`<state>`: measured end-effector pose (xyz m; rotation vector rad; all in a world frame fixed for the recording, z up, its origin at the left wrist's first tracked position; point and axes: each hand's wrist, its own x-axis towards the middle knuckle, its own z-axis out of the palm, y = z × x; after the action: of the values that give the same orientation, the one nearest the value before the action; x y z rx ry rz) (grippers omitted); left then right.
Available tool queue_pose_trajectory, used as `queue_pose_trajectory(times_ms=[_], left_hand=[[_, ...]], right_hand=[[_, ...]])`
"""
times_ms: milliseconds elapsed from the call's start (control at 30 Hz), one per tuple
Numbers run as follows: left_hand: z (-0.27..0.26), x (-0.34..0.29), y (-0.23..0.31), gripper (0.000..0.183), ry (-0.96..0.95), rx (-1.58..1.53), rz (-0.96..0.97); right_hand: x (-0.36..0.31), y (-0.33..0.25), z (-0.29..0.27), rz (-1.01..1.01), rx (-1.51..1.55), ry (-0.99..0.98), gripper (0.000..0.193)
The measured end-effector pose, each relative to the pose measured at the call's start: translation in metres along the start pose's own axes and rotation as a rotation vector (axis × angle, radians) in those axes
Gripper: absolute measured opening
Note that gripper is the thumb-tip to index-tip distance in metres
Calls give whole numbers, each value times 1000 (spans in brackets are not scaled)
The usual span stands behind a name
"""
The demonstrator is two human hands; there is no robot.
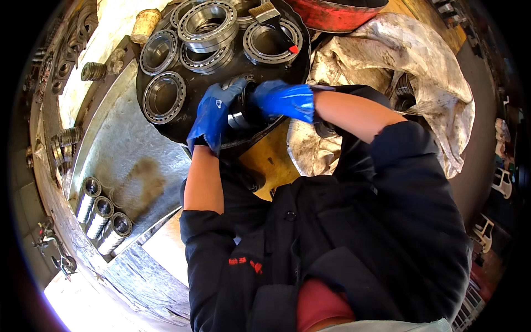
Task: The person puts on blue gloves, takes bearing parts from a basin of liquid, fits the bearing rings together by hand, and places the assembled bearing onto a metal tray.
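Observation:
A roller bearing is tilted up at the near edge of a round black oily tray. My left hand, in a blue rubber glove, grips its left side, with the fingers over the top. My right hand, gloved alike and slightly blurred, is closed at its right side; its fingertips are partly hidden. Just left of my hands a bearing lies flat in the tray. Beyond, several more steel bearings lie singly or stacked, such as the upper bearing. A flat paintbrush with a dark handle rests across one.
A red basin stands at the far right, beside a stained cloth sack. On the left, a grey metal sheet holds rows of small bearings. A dirty tan cup-shaped container stands at the far left of the tray.

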<state>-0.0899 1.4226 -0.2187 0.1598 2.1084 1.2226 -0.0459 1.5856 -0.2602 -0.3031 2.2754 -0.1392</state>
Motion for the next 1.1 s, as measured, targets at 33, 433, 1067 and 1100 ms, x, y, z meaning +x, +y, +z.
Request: queue_pose_trajectory(times_ms=[33,433,1067,1100], left_hand=[[4,-4,-6,75,71,71,-1],[65,-16,15,83,379,635,-115],[62,14,-20,71,335,-101,-56],[65,17,-21,71,311,-119,-56]], right_hand=[[-8,4,4,-42,51,121,36],[-11,81,60,-238,315,975,19],[21,111,76,-442,877,1078,23],[21,113,74,-433,863,1065,26]])
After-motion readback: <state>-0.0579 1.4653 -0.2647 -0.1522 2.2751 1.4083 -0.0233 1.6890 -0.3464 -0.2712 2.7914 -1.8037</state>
